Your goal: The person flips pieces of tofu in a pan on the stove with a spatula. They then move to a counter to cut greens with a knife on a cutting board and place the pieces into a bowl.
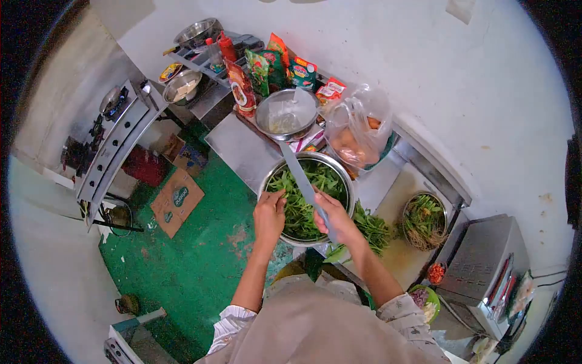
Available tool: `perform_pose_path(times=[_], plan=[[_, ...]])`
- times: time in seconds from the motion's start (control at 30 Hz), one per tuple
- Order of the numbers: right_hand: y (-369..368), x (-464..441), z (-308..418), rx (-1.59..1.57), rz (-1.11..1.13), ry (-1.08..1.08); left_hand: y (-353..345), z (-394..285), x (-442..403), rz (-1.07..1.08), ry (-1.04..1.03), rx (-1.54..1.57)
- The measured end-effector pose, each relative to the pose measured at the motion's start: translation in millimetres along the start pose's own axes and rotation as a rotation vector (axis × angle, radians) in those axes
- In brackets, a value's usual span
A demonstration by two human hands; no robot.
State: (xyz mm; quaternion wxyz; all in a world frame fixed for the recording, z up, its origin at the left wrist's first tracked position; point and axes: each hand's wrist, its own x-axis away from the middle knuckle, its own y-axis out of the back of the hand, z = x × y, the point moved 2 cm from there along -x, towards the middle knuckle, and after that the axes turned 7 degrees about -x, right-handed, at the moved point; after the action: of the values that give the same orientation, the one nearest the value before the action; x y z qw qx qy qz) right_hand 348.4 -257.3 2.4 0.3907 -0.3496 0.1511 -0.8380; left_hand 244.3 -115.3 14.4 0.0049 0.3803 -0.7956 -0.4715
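Observation:
A steel bowl (348, 176) full of cut leafy greens (295, 209) sits in front of me at the counter's edge. My right hand (335, 219) is closed around a large knife (297, 168), its long grey blade pointing away over the bowl. At the bowl's left side, my left hand (269, 213) has its fingers curled together against the leaves; what they pinch, if anything, is hidden. More long-stemmed greens (370, 232) lie just right of the bowl, on a pale cutting board (388, 258).
Behind the bowl stand a smaller steel bowl (267, 126), seasoning packets (257, 70) and a plastic bag (357, 142) of brownish-orange food. A bowl of rooty trimmings (426, 239) rests at right, near a metal appliance (485, 261). A stove (115, 145) is at left; cardboard (177, 203) lies on the green floor.

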Motion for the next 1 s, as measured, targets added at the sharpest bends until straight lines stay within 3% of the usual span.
perform_pose_path(times=[0.03,0.1,0.17,0.23,0.3,0.43,0.57,0.7,0.77,0.8,0.93,1.0], plan=[[0,7,3,-0.154,0.046,-0.109,-2,-3,0,0.060,0.066,0.032],[4,19,11,-0.144,0.060,-0.142,-8,-1,0,0.126,0.128,0.065],[10,34,18,-0.132,0.011,-0.095,-19,6,1,-0.005,-0.108,-0.032],[25,48,26,-0.118,0.009,-0.054,-20,1,3,-0.021,-0.141,-0.094],[45,68,38,-0.069,-0.089,0.109,-23,-11,11,-0.027,-0.177,-0.151],[91,121,59,-0.123,-0.369,0.361,-44,-63,38,0.027,-0.157,0.099],[128,167,53,-0.178,-0.514,0.474,-103,-104,91,0.374,-0.418,0.236],[160,198,27,-0.221,-0.631,0.458,-151,-131,134,0.472,-0.620,0.185],[156,210,22,-0.281,-0.676,0.421,-171,-136,145,0.487,-0.733,0.013],[159,214,18,-0.261,-0.641,0.440,-171,-141,144,0.577,-0.740,-0.012],[170,230,8,-0.288,-0.595,0.466,-178,-148,144,0.558,-0.836,-0.108],[178,234,4,-0.299,-0.616,0.479,-174,-153,140,0.670,-0.729,-0.083]])
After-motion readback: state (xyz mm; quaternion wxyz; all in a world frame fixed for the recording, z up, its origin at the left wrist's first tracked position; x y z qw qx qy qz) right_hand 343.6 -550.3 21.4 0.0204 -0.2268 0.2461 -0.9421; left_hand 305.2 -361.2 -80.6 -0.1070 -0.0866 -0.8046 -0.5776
